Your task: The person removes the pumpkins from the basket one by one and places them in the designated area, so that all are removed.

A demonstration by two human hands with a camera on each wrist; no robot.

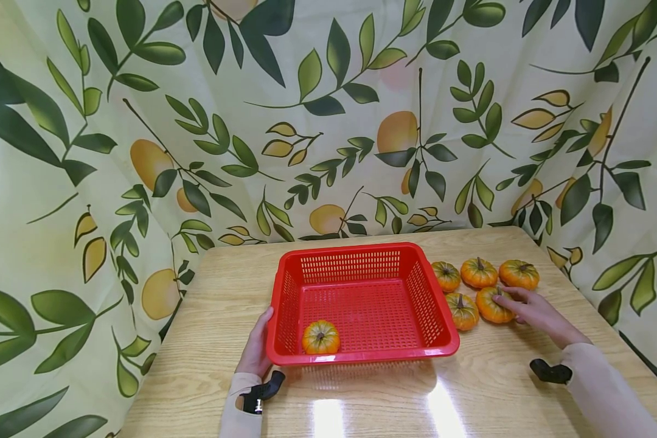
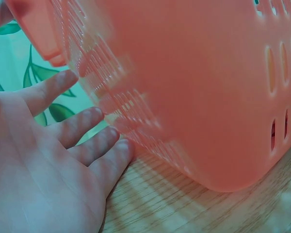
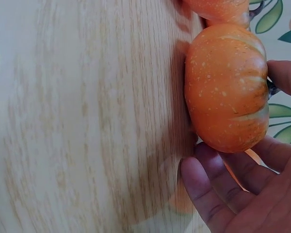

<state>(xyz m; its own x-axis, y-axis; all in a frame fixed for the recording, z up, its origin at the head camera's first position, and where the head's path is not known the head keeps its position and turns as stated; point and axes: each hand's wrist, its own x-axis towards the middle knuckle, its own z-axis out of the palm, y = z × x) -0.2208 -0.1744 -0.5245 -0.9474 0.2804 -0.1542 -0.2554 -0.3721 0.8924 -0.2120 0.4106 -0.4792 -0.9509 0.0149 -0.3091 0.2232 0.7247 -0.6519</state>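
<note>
A red plastic basket [image 1: 361, 358] stands on the table with one small orange pumpkin [image 1: 320, 337] inside, near its front left corner. At the basket's left side, my left hand [image 1: 256, 348] rests against the outer wall; in the left wrist view its fingers [image 2: 94, 141] lie extended along the slotted side. To the right of the basket, my right hand [image 1: 539, 313] holds an orange pumpkin [image 1: 493, 305]. Seen from the right wrist, the thumb is on top by the stem of this pumpkin [image 3: 228, 90], and the other fingers [image 3: 223, 177] curl at its side, close to the tabletop.
Several more pumpkins sit close together right of the basket: one by the front [image 1: 462, 311] and others behind, such as the pumpkin [image 1: 479, 272] and the far right pumpkin [image 1: 519, 274]. A leaf-patterned cloth [image 1: 328, 140] hangs around the wooden table [image 1: 197, 365].
</note>
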